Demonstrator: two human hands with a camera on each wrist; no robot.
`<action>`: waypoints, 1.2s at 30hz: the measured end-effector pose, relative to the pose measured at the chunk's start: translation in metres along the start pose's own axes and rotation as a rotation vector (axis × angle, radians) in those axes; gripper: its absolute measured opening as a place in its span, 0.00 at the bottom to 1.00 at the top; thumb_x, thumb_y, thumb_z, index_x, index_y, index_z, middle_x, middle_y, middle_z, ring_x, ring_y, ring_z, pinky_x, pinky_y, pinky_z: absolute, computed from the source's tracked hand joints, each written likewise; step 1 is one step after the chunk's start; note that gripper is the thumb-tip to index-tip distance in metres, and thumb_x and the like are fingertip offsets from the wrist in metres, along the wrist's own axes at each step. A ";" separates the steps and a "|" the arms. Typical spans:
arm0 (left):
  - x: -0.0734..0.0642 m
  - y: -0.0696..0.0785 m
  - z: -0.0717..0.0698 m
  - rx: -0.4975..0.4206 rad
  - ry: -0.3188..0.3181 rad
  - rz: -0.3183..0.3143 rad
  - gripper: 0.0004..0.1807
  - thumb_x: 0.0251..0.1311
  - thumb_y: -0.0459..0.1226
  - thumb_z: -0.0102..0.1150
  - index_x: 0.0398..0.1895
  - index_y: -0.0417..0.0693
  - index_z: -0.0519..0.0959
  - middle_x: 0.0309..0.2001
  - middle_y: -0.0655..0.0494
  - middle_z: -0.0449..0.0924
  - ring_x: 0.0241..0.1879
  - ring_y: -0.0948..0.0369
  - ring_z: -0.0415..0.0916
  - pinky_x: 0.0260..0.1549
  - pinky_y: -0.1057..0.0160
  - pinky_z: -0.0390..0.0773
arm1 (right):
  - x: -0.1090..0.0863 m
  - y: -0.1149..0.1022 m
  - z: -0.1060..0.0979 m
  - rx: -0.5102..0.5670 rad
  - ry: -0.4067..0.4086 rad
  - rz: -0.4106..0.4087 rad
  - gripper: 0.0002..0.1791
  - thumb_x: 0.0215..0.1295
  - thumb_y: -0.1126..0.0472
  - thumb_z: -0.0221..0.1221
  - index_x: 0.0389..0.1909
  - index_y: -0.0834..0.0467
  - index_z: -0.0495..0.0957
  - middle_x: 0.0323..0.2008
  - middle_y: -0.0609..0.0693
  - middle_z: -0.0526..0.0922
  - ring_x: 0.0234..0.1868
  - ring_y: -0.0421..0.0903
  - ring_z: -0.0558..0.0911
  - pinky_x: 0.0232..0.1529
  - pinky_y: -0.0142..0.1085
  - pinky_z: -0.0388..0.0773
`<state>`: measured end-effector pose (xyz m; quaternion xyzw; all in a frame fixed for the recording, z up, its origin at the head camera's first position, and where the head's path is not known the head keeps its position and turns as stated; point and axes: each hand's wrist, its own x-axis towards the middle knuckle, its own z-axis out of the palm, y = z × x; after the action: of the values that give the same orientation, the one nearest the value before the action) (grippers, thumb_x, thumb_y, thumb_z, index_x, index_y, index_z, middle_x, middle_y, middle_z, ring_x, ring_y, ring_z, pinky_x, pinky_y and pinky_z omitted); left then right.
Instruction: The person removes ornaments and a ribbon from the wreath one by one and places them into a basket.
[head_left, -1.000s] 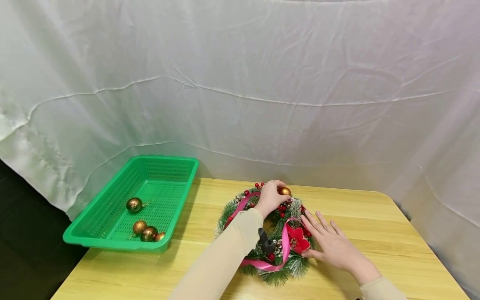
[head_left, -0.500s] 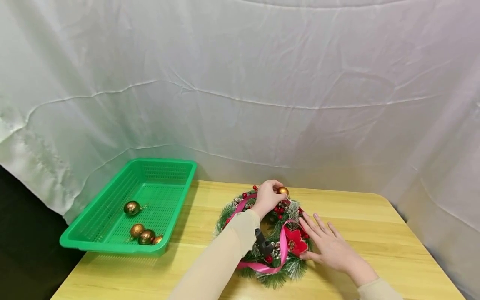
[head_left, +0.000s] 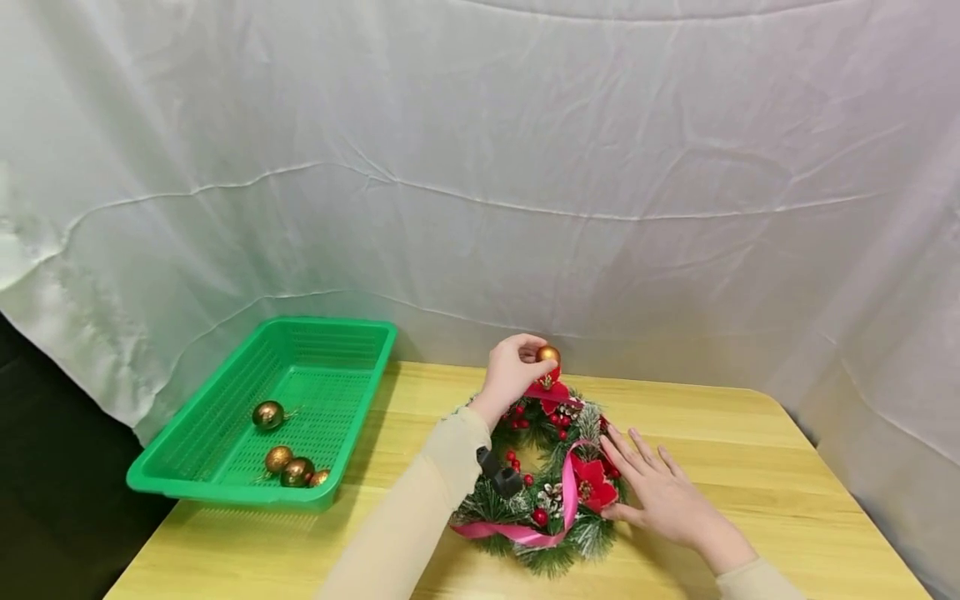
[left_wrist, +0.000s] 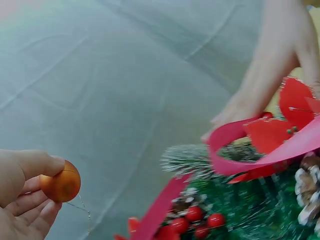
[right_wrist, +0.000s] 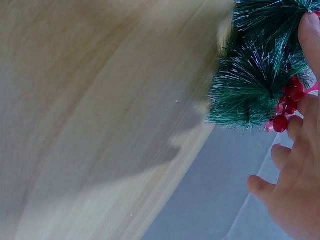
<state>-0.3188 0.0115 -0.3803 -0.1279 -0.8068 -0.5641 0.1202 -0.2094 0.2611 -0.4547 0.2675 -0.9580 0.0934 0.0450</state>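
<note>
My left hand [head_left: 512,373] pinches a golden-orange Christmas ball [left_wrist: 61,182] between thumb and fingers, above the far edge of the wreath [head_left: 558,550]. A thin hanging string [left_wrist: 89,220] dangles from the ball in the left wrist view. The green wreath lies on the table, with pink ribbon [head_left: 570,487], red berries [left_wrist: 194,214], pinecones and red poinsettias [head_left: 595,484]. On its right side rests my right hand [head_left: 663,496], fingers spread and fairly straight, thumb by the lower poinsettia. In the right wrist view its fingertips touch the pine needles [right_wrist: 255,75] and berries.
A green plastic basket [head_left: 360,417] stands at the left, partly past the table edge. Inside lie several bronze and copper balls [head_left: 267,414]. The wooden table [head_left: 750,467] extends right of the wreath. A pale curtain [head_left: 480,208] hangs behind.
My left hand has lifted off the wreath's top, moving up and left with the golden ball. The upper poinsettia and berries beneath it now show. My right hand stays in place.
</note>
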 end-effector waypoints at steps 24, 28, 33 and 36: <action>-0.043 -0.029 -0.099 -0.133 0.149 -0.098 0.18 0.49 0.30 0.71 0.45 0.35 0.81 0.42 0.44 0.82 0.43 0.51 0.78 0.48 0.58 0.78 | 0.010 0.001 -0.001 0.003 0.004 -0.026 0.54 0.54 0.28 0.53 0.76 0.51 0.47 0.75 0.51 0.44 0.73 0.59 0.43 0.67 0.62 0.39; -0.049 -0.033 -0.111 -0.163 0.196 -0.126 0.18 0.48 0.30 0.71 0.45 0.35 0.81 0.42 0.43 0.82 0.43 0.51 0.79 0.47 0.58 0.78 | 0.009 0.001 -0.001 0.003 0.001 -0.029 0.53 0.55 0.28 0.52 0.75 0.52 0.48 0.75 0.51 0.44 0.73 0.60 0.43 0.67 0.62 0.40; -0.057 -0.037 -0.125 -0.179 0.250 -0.154 0.18 0.49 0.30 0.71 0.45 0.35 0.81 0.43 0.42 0.82 0.44 0.50 0.78 0.45 0.61 0.79 | 0.009 0.001 -0.001 0.014 -0.002 -0.025 0.53 0.55 0.28 0.52 0.76 0.52 0.48 0.75 0.50 0.42 0.73 0.59 0.42 0.67 0.63 0.39; -0.062 -0.037 -0.133 -0.165 0.261 -0.155 0.19 0.49 0.30 0.71 0.46 0.35 0.81 0.44 0.41 0.81 0.45 0.50 0.77 0.44 0.62 0.79 | 0.009 0.001 -0.001 0.018 -0.001 -0.022 0.53 0.55 0.28 0.52 0.76 0.51 0.48 0.75 0.50 0.42 0.73 0.59 0.42 0.67 0.62 0.39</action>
<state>-0.2667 -0.1306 -0.3896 -0.0002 -0.7428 -0.6478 0.1693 -0.2173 0.2581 -0.4530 0.2787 -0.9540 0.1016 0.0429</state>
